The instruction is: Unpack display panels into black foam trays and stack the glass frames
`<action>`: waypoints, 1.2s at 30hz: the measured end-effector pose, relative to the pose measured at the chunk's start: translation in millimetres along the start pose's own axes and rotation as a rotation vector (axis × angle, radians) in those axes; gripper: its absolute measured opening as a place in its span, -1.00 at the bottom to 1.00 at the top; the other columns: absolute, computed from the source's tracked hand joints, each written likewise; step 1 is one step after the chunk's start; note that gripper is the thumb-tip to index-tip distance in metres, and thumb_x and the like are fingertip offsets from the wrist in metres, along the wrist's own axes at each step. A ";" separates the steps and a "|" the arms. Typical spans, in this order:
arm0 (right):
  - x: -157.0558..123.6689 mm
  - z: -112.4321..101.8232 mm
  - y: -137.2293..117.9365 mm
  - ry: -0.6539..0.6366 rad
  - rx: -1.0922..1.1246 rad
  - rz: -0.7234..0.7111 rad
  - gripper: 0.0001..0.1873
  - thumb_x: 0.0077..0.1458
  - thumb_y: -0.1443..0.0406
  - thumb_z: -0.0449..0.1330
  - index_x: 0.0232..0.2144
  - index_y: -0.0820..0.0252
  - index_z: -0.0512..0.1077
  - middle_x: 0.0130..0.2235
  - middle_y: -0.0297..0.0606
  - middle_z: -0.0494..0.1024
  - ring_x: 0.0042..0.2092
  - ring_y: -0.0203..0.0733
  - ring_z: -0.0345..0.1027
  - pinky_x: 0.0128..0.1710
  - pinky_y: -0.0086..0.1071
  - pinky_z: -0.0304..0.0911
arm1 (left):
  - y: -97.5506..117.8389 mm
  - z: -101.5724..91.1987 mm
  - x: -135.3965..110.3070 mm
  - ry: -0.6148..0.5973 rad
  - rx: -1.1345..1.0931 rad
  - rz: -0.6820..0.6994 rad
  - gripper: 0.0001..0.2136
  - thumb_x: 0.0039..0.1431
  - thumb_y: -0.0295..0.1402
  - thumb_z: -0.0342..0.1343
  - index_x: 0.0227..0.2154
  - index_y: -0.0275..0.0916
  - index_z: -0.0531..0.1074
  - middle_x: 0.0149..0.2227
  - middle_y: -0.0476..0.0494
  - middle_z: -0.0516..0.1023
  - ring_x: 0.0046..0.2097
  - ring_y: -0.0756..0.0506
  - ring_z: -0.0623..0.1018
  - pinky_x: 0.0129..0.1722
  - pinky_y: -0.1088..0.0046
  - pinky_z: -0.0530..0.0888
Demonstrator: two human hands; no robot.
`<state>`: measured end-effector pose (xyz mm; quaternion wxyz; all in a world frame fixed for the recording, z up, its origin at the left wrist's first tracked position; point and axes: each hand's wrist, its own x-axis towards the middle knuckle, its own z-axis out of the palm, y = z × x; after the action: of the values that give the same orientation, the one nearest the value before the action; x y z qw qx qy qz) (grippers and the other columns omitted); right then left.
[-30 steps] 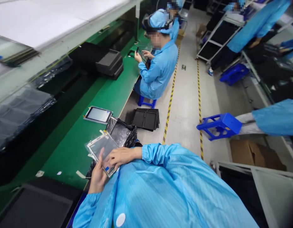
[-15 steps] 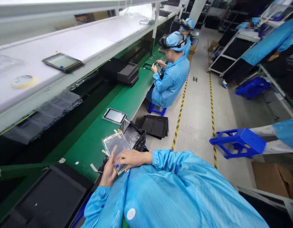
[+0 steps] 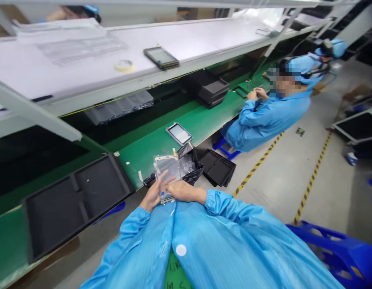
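Note:
A clear, thin-framed touch panel (image 3: 170, 170) with a blue tab near its lower end is tilted up close to my body. My left hand (image 3: 153, 193) supports it from the left and beneath, and its fingers show through the clear sheet. Across the lower right of the panel lies my right hand (image 3: 184, 191), fingers curled onto it by the blue tab; the exact grip of the fingertips is partly hidden. Just beyond, a black plastic bag (image 3: 193, 170) with crumpled clear film sits at the bench edge. Another framed screen (image 3: 179, 133) lies on the green bench (image 3: 150, 146).
A large black tray (image 3: 59, 204) is on the bench at left. Stacked black trays (image 3: 217, 166) stand below the bench edge. A co-worker (image 3: 267, 112) sits farther along. The white shelf (image 3: 201, 38) above holds a tape roll (image 3: 124, 65) and stacked panels (image 3: 161, 58).
My view has swung left, so the bench and co-worker sit farther right and the whole black tray shows. Both hands stay on the touch panel, the right fingers more curled.

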<state>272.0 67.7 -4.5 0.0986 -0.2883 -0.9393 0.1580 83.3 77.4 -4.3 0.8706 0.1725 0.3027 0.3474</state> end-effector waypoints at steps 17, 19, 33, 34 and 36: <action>-11.3 -148.8 125.1 1.393 0.576 0.674 -0.82 0.26 0.21 0.05 -0.13 0.12 0.32 -0.32 -0.33 0.44 -0.30 -0.24 0.41 -0.17 -0.29 0.39 | -10.3 -16.7 -41.4 -0.084 0.281 0.121 -0.38 0.15 -0.28 0.35 0.27 -0.10 0.33 0.26 -0.40 0.45 0.25 -0.42 0.46 0.20 -0.10 0.42; -27.3 -154.0 135.2 1.354 0.274 0.719 -0.79 0.26 0.19 0.06 -0.17 0.16 0.41 -0.18 -0.17 0.46 -0.12 -0.15 0.41 0.01 -0.17 0.35 | -11.4 -15.9 -43.4 -0.026 0.268 0.122 -0.47 0.19 -0.22 0.30 0.21 -0.15 0.39 0.21 -0.41 0.50 0.21 -0.41 0.51 0.16 -0.09 0.45; 16.6 -42.4 88.0 0.505 1.582 0.596 -0.51 -0.15 -0.04 0.50 -0.45 0.20 0.45 -0.46 -0.38 0.47 -0.42 -0.33 0.32 -0.40 -0.45 0.27 | -15.2 -7.9 -32.3 0.158 0.291 0.089 -0.52 0.05 -0.18 0.41 0.01 -0.28 0.55 -0.05 -0.37 0.66 -0.03 -0.35 0.66 0.01 0.05 0.56; 15.9 -41.1 89.3 0.510 1.657 0.599 -0.50 -0.17 -0.03 0.52 -0.46 0.20 0.44 -0.45 -0.37 0.47 -0.42 -0.35 0.32 -0.41 -0.47 0.26 | -15.4 -8.5 -32.0 0.159 0.287 0.086 -0.53 0.03 -0.18 0.42 -0.02 -0.30 0.55 -0.06 -0.38 0.67 -0.04 -0.35 0.67 0.00 0.05 0.56; 14.3 -40.1 90.0 0.492 1.765 0.580 -0.49 -0.17 -0.03 0.53 -0.44 0.22 0.44 -0.40 -0.34 0.48 -0.38 -0.35 0.34 -0.39 -0.49 0.27 | -16.2 -9.5 -31.6 0.147 0.272 0.073 -0.55 0.02 -0.20 0.43 -0.06 -0.31 0.56 -0.08 -0.39 0.68 -0.06 -0.35 0.67 0.00 0.07 0.56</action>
<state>317.3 156.1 2.4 0.4315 -0.3566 -0.3271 0.7614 67.1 44.6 -7.0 0.8015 0.2736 0.4035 0.3464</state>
